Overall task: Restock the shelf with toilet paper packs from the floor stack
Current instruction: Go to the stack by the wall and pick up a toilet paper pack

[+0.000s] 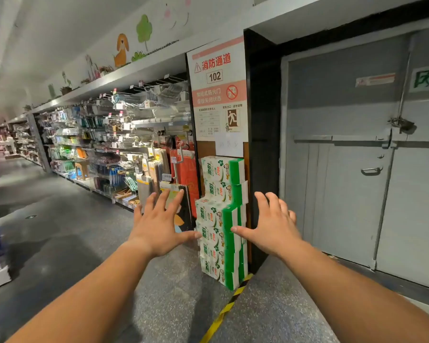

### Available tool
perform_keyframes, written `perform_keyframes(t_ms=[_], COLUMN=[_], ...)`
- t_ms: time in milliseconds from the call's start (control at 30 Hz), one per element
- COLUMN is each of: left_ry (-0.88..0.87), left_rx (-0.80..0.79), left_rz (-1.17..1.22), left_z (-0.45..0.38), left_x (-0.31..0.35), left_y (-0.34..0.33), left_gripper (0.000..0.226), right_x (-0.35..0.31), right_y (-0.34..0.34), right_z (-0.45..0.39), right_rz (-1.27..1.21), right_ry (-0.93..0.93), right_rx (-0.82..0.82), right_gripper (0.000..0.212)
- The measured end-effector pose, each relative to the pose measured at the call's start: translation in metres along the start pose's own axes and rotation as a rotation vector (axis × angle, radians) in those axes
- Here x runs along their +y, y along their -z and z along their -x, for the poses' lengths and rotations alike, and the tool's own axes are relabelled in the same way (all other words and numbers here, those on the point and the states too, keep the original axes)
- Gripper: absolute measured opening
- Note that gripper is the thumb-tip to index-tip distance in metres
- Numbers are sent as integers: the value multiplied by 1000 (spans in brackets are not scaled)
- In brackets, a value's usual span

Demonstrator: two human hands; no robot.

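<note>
A stack of white and green toilet paper packs [221, 219] stands on the floor against a dark pillar, several packs high. My left hand [159, 224] is stretched out to the left of the stack, fingers spread, thumb tip close to a middle pack. My right hand [273, 224] is spread on the right side, its thumb pointing at the green end of the same pack. Neither hand holds anything. The shelf [124, 149] runs along the wall to the left of the stack.
A grey fire door [344, 169] with a padlock fills the right. A yellow and black floor stripe [223, 310] runs from the stack towards me. A fire exit sign [218, 87] hangs above the stack. Hanging goods crowd the shelf beside the stack.
</note>
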State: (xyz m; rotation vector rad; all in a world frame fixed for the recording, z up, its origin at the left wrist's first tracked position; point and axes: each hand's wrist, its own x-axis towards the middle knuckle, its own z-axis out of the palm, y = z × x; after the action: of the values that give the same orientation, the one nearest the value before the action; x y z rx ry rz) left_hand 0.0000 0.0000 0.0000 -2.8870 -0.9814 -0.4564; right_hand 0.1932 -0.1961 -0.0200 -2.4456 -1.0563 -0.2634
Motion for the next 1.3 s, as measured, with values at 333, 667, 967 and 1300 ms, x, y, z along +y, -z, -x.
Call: perform_keyframes(t_ms=[333, 667, 967, 1300], left_ry=[69, 29, -43, -58], left_rx=[24, -14, -97, -180], left_rz=[4, 70, 146, 310], left_z=[-199, -431, -653, -878], left_x=[-55, -143, -178, -181], left_y=[-48, -131, -215, -327], left_gripper=[117, 136, 118, 115], right_x=[15, 6, 16, 66], right_y=[-63, -171, -258, -363], right_z=[-211, -417, -587, -786], right_rz=[-52, -25, -33, -89], right_ry=[-11, -70, -203, -291], right_rx=[-35, -14, 27, 70], right_gripper=[120, 120, 120, 119])
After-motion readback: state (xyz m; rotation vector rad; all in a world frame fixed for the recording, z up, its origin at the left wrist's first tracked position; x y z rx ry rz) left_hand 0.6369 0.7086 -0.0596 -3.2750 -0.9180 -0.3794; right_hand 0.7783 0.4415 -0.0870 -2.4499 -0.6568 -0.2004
